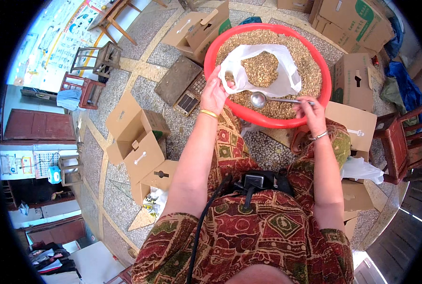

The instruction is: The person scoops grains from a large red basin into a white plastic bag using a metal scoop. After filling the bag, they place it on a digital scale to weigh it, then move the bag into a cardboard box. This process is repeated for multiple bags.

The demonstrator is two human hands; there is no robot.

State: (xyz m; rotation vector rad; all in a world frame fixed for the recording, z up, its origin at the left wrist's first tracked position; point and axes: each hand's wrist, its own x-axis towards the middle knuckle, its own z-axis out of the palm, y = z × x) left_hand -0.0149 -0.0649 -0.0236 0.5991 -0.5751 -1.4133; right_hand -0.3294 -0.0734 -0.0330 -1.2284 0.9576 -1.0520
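Observation:
A large red plastic basin (326,80) holds a heap of brown, coarse dried flakes (289,37). On the heap lies a white plastic bag (289,71), its mouth spread wide, with the same brown material seen through the opening. My left hand (214,90) grips the bag's rim and handle at its left side. In my right hand (310,112) is the handle of a metal ladle (258,99); its round bowl points left, just below the bag's lower edge and over the heap. The bowl looks to hold little or nothing.
Left of the basin lies a platform scale (182,78) with a keypad and display. Open cardboard boxes (136,135) stand on the floor at left, and another box (353,81) stands right of the basin. A wooden chair (395,145) is at far right. A white plastic bag (363,169) lies near my right elbow.

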